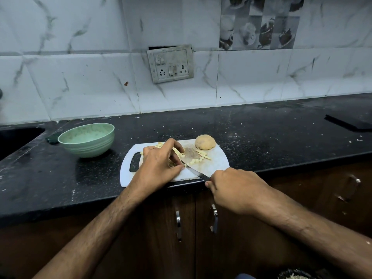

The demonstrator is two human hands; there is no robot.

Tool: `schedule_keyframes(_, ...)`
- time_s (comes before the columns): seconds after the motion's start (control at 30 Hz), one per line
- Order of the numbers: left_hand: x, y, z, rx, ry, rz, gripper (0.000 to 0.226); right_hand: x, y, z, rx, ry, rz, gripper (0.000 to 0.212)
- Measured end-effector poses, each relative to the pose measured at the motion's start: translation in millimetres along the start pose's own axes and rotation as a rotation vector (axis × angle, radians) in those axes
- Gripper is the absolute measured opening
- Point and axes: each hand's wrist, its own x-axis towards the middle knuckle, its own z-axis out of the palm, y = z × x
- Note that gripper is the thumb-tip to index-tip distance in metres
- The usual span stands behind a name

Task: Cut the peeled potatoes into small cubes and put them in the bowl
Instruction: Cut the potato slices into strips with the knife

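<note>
A white cutting board lies at the counter's front edge. My left hand curls over potato strips on the board, fingertips holding them down. My right hand grips the handle of a knife; its blade runs up-left under my left fingers. Small potato cubes and a few loose strips lie to the right of the blade. A whole peeled potato sits at the board's far right corner. A pale green bowl stands left of the board and looks empty.
The black speckled counter runs along a marble-tiled wall with a switch and socket plate. A sink recess is at the far left. A dark flat object lies far right. Brown cabinet doors with metal handles are below.
</note>
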Motion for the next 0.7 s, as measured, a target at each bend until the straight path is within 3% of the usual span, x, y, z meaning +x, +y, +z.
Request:
schedule_keyframes(0.23,-1,-2,2,0.12,0.026,-0.012,0.04,-6,15,-20,-0.234,0.05,-0.068,0.04)
schedule_keyframes(0.47,5,-2,0,0.254,0.044,0.047,0.024,14,61,-44,0.027,-0.067,0.095,0.038)
schedule_keyframes(0.7,27,6,14,0.345,-0.2,0.224,0.022,65,66,1,0.32,0.183,0.178,0.037)
